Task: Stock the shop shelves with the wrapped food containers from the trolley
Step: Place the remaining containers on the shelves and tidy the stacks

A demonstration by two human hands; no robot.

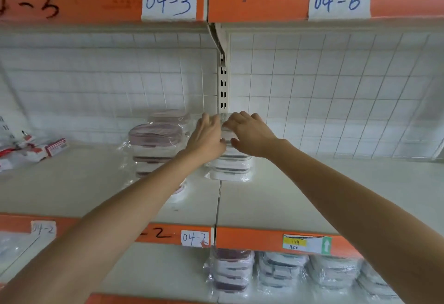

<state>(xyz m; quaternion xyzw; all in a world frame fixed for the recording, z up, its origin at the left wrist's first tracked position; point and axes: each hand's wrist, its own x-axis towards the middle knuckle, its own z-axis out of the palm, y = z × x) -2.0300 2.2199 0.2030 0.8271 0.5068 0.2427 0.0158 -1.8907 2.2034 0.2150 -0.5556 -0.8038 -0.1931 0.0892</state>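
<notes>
Forearms: both of mine reach up from 6 o'clock to meet at the shelf's middle, near the slotted upright (223, 92).
Left grip: my left hand (208, 139) lies against the left flank of the wrapped stack (230, 163), fingers nearly straight, pressing rather than clasping.
Right grip: my right hand (249, 135) has its fingers curled over the stack's top right, thumb low on the front; I judge it a loose hold.
Stack position: at 12 o'clock on the middle shelf (312, 191), astride the seam between the two bays.
Handling: I'd guess light, rigid tubs under slippery, crinkly film; squeeze the sides, not the wrap.
Neighbours: pink-lidded stack (156, 145) at 10 o'clock, just beside.
Below: more wrapped stacks (283, 270) at 5 o'clock.
</notes>
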